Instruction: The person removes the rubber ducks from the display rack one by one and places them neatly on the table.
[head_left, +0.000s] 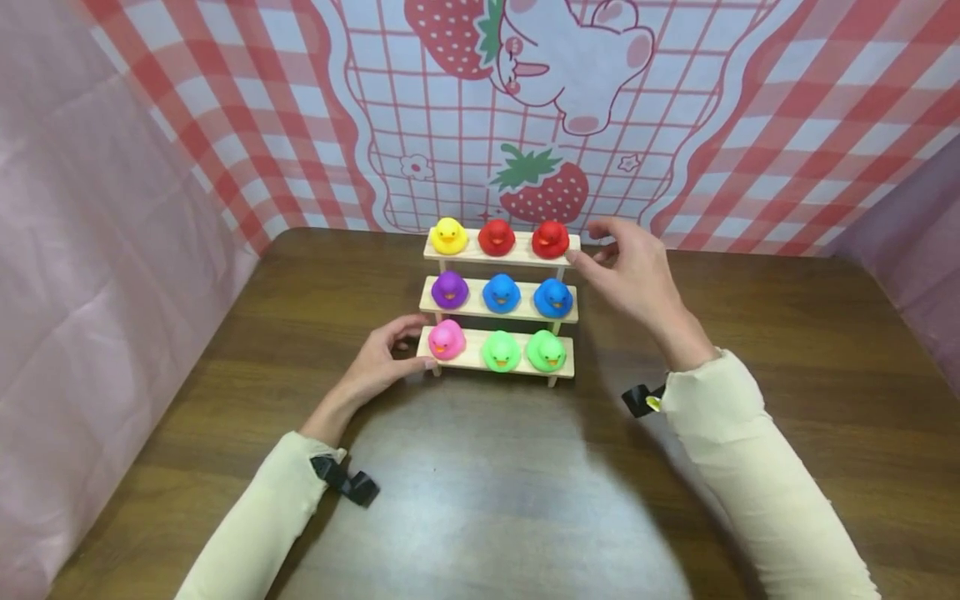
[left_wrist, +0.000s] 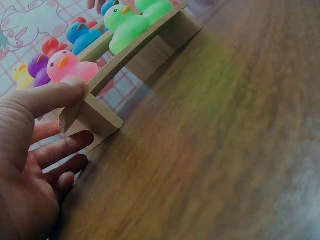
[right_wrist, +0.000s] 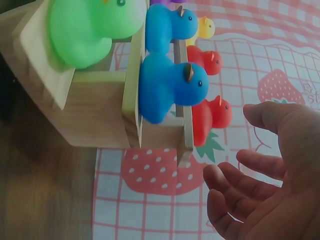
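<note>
Head view: at centre, my left hand pinches the wooden rack. My right hand is spread near a red duck

In the right wrist view, a scrap of faint pinkish lettering stands at the far right on the red-and-white patterned fabric backdrop, beside a printed red strawberry. It looks like "su", but the edge cuts it off and the whole word cannot be read. The head view shows a small outlined star sign on that fabric.
</note>
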